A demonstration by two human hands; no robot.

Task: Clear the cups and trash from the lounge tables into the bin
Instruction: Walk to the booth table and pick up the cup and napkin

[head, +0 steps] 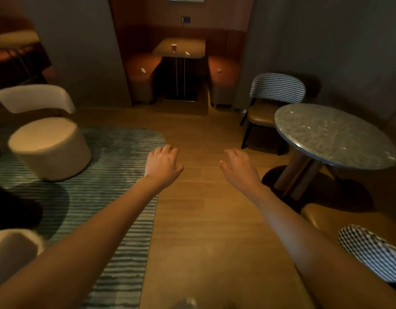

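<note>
Reaching forward over the wooden floor (203,219), the left hand (162,162) and right hand (239,168) are hanging palm-down with loosely curled fingers, holding nothing. Far ahead in a booth, a paper cup (174,47) is standing on the desk (170,53), with a crumpled white scrap (187,53) lying just right of it. Another white scrap (143,70) is lying on the left booth seat (134,65).

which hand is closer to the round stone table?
Right. The right hand hangs over the floor just left of the round stone table, not touching; the left hand is farther left, by the striped rug.
</note>
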